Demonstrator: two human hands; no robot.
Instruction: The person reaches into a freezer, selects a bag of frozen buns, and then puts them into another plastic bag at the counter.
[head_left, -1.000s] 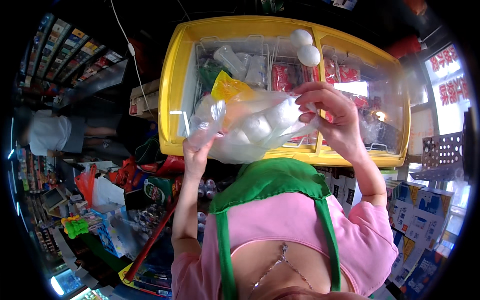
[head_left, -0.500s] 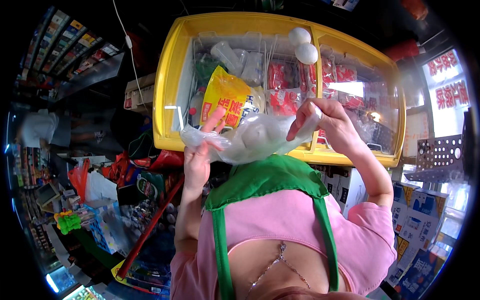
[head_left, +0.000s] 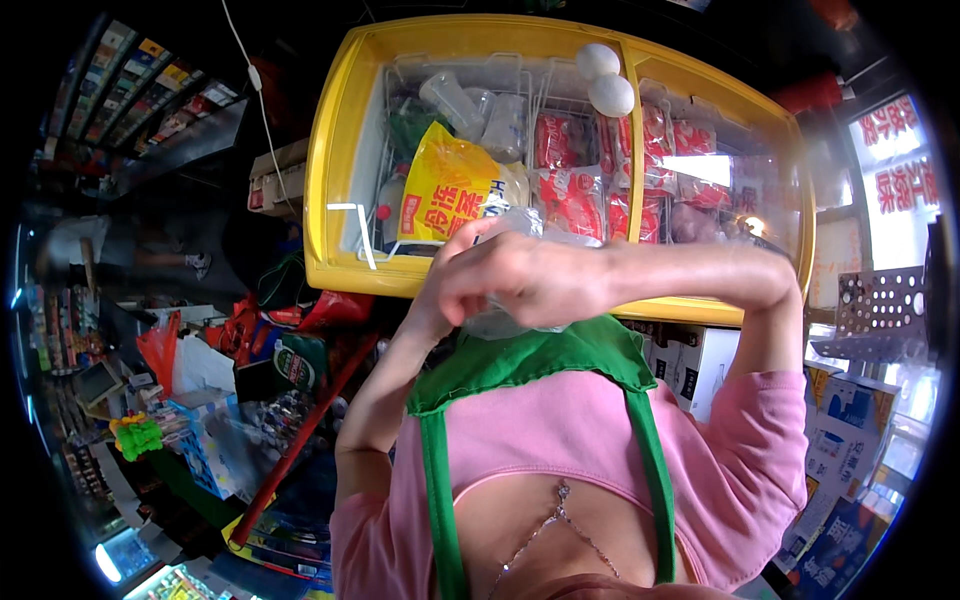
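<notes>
A clear plastic bag (head_left: 490, 322) is bunched up at the front of the yellow-framed chest freezer (head_left: 322, 200), partly covered by my hands. My right hand (head_left: 530, 278) reaches across from the right with curled fingers, lying over my left hand and gripping the bag. My left hand (head_left: 437, 290) is closed at the bag's gathered part; most of its fingers are hidden behind the right. Just beyond the hands, inside the freezer, lies a yellow printed bag (head_left: 445, 185).
Red-and-clear packets (head_left: 568, 190) fill wire baskets in the freezer, near clear plastic containers (head_left: 452, 103). Two white balls (head_left: 611, 96) rest on the freezer's middle bar. A red pole (head_left: 300, 450) slants at the left, and printed cartons (head_left: 840, 440) are stacked at the right.
My right hand has swung left from the bag's far end over to my left hand. The bag, stretched between the hands before, is now bunched up.
</notes>
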